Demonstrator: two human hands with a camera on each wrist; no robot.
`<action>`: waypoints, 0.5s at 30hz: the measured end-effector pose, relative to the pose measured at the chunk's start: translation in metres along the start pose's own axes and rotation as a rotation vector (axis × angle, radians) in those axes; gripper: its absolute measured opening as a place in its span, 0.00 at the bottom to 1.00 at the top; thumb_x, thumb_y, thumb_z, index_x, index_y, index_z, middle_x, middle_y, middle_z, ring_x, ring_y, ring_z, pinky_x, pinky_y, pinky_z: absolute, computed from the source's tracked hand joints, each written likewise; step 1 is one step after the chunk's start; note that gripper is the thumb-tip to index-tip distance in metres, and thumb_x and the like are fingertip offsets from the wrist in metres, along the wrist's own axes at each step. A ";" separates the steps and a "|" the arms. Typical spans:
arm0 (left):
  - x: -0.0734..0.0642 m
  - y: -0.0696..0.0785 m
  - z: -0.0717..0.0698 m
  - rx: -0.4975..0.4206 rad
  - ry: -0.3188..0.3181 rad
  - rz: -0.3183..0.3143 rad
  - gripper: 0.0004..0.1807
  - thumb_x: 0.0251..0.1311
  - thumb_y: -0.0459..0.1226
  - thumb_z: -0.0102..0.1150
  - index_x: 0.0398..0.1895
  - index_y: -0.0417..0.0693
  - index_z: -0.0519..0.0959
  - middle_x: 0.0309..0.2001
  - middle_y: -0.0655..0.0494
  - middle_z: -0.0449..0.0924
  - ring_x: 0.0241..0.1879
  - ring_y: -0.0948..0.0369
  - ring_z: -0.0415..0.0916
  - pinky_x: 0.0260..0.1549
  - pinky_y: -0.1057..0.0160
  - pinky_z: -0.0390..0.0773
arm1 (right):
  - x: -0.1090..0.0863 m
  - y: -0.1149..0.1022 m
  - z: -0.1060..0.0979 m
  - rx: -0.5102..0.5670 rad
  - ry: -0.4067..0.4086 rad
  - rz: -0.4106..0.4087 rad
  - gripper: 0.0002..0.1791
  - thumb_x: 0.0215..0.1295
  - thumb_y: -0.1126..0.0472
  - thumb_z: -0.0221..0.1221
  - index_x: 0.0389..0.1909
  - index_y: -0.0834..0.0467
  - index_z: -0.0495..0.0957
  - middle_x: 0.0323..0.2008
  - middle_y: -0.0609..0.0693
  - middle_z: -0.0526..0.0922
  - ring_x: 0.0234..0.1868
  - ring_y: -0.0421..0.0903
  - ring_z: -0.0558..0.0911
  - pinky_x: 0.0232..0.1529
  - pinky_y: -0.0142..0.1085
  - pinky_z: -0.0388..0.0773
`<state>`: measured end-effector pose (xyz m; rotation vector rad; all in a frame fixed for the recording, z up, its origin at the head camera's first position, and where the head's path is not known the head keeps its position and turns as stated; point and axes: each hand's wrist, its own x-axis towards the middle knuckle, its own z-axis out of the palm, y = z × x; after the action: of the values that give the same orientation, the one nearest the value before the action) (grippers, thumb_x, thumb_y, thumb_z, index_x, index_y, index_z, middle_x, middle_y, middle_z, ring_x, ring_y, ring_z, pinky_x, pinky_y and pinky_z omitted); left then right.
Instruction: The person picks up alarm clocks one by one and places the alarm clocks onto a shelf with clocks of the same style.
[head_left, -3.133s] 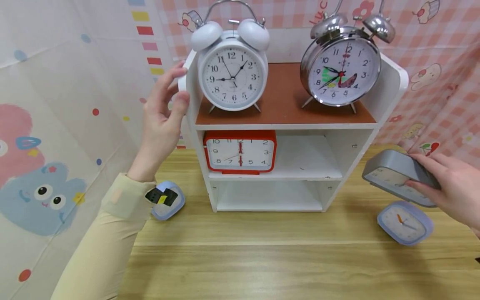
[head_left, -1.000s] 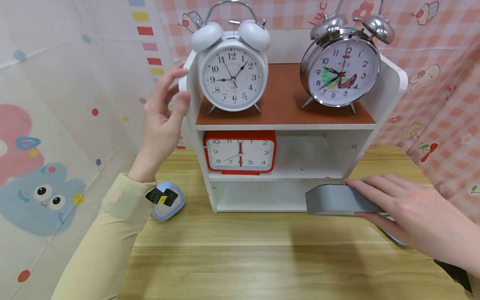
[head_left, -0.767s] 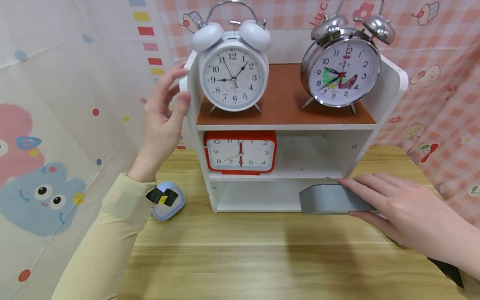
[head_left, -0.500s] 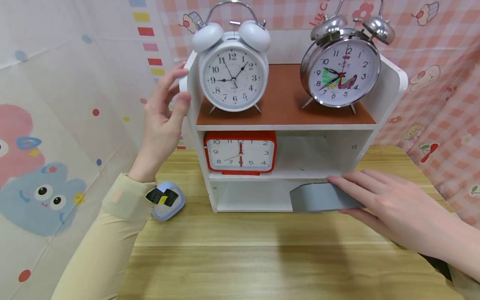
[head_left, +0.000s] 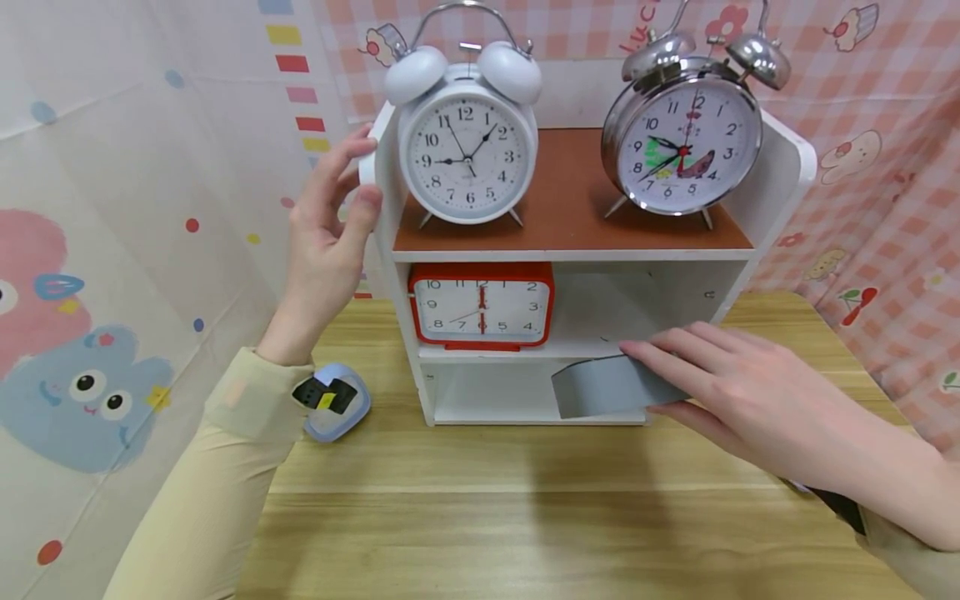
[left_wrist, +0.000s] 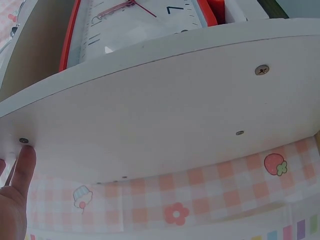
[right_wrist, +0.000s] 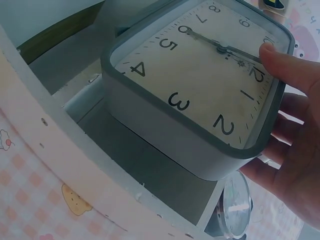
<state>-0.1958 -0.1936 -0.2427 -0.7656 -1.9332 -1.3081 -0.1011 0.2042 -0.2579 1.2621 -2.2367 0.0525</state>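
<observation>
My right hand point(head_left: 720, 392) grips a grey square alarm clock point(head_left: 611, 387) by one end. In the right wrist view the thumb lies over the dial of the grey clock point(right_wrist: 195, 65), with the other fingers behind it. From the head, the clock's grey side overlaps the right part of the bottom compartment of a white shelf unit point(head_left: 570, 256). My left hand point(head_left: 322, 237) rests its fingertips against the unit's left side panel; the left wrist view shows a fingertip point(left_wrist: 25, 162) at the outer face of the panel point(left_wrist: 150, 110). A red rectangular clock point(head_left: 483, 306) stands in the middle compartment's left half.
A white twin-bell clock point(head_left: 468, 158) and a chrome twin-bell clock point(head_left: 682, 146) stand on the brown top shelf point(head_left: 570, 192). A small blue clock point(head_left: 337, 404) lies left of the unit on the wooden table point(head_left: 450, 517). Patterned cloth point(head_left: 847, 208) hangs behind and at the sides.
My right hand has carried the grey clock left from the table's right side to the front of the shelf unit. The right-hand blue clock is now mostly hidden under my forearm. My left hand stays put.
</observation>
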 end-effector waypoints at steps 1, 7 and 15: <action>0.000 0.000 0.000 0.005 -0.001 0.002 0.24 0.80 0.40 0.51 0.73 0.40 0.67 0.81 0.52 0.65 0.72 0.50 0.74 0.58 0.72 0.84 | 0.001 0.000 0.000 0.003 -0.002 -0.004 0.36 0.85 0.37 0.32 0.66 0.55 0.80 0.51 0.45 0.86 0.47 0.44 0.83 0.43 0.44 0.83; 0.000 -0.001 0.000 0.010 0.002 0.014 0.25 0.80 0.42 0.51 0.73 0.39 0.67 0.80 0.51 0.66 0.72 0.49 0.74 0.58 0.73 0.84 | 0.011 0.003 0.003 0.029 -0.006 -0.033 0.36 0.85 0.39 0.32 0.67 0.57 0.79 0.53 0.48 0.87 0.48 0.46 0.84 0.44 0.46 0.85; 0.000 0.000 0.000 0.005 0.003 0.003 0.26 0.80 0.43 0.51 0.73 0.40 0.67 0.81 0.51 0.65 0.73 0.49 0.73 0.58 0.72 0.84 | 0.024 0.009 0.006 0.047 0.024 -0.073 0.35 0.85 0.40 0.35 0.67 0.60 0.78 0.51 0.51 0.87 0.48 0.49 0.84 0.45 0.46 0.84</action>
<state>-0.1960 -0.1938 -0.2432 -0.7629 -1.9315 -1.3016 -0.1208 0.1888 -0.2485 1.3602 -2.1788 0.0921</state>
